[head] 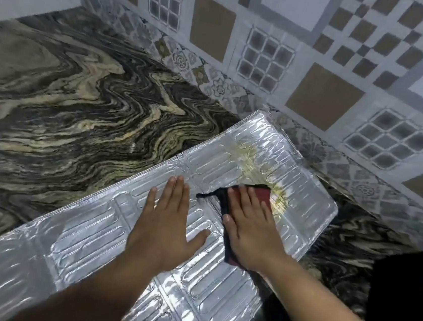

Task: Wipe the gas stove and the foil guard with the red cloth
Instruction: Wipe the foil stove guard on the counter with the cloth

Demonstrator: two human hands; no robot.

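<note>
Your foil guard (105, 248) lies flat on the marbled countertop (53, 105), running from lower left toward the tiled wall (322, 54). Your left hand (169, 224) is pressed palm-down on the foil, fingers spread. Your right hand (247, 230) lies flat on the red cloth (263, 194), just beside the left (the cloth's dark edge shows between them). A yellowish stain (252, 159) marks the foil beyond the cloth, reaching toward the far end. A black object (408, 301) sits at the right edge; I cannot tell what it is.
</note>
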